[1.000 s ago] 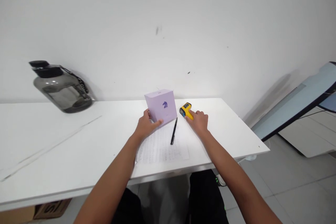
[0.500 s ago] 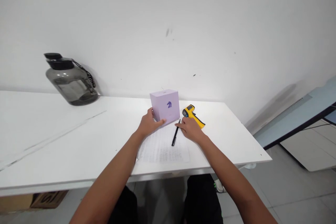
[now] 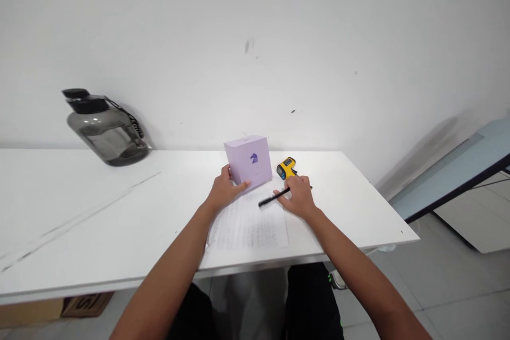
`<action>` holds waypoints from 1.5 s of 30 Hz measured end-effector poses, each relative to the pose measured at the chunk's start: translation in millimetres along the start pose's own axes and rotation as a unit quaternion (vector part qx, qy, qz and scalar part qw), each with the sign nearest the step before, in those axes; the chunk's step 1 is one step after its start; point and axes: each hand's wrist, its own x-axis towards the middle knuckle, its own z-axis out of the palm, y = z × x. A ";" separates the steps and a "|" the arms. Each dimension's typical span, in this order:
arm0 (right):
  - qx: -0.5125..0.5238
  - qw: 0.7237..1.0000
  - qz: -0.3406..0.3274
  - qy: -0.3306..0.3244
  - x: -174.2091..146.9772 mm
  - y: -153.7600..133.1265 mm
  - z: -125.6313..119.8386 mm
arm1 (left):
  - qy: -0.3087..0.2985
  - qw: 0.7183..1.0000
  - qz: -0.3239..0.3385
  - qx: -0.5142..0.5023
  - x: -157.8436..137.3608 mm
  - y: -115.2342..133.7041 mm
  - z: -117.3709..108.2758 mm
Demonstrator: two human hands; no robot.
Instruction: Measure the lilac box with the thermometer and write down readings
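Note:
A light purple box [image 3: 249,162] with a dark horse-head logo stands near the wall. My left hand [image 3: 226,189] grips its lower left edge, thumb on the front face and fingers round the side. My right hand [image 3: 298,196] is closed on a black pen [image 3: 274,197], whose free end points left over the printed paper sheet [image 3: 249,226]. Just behind that hand lies a yellow and black infrared thermometer [image 3: 286,168], its handle mostly hidden by my fingers.
A large grey see-through water bottle [image 3: 107,130] with a black lid stands at the left by the wall. The white table [image 3: 99,234] ends at the right, beside a pale blue panel [image 3: 458,164]. A cardboard box [image 3: 85,305] is under the table.
My right hand has taken hold of the pen and moved slightly right with it. The pen has swung from steep to nearly level. My left hand keeps its grip on the box.

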 end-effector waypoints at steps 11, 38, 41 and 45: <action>0.215 0.968 0.109 -0.076 0.0 -14.9 8.6 | -0.001 1.000 0.002 -0.013 3.8 -6.8 1.1; 0.263 0.915 0.253 -0.170 7.8 -16.1 6.1 | -0.009 1.000 0.014 0.006 0.5 -3.6 0.0; 0.278 0.910 0.248 -0.181 7.0 -14.4 7.5 | -0.013 1.000 0.007 0.012 -1.4 -0.5 -0.7; 0.273 0.914 0.251 -0.163 7.0 -12.8 9.0 | -0.009 1.000 0.005 0.018 -2.2 1.5 -0.9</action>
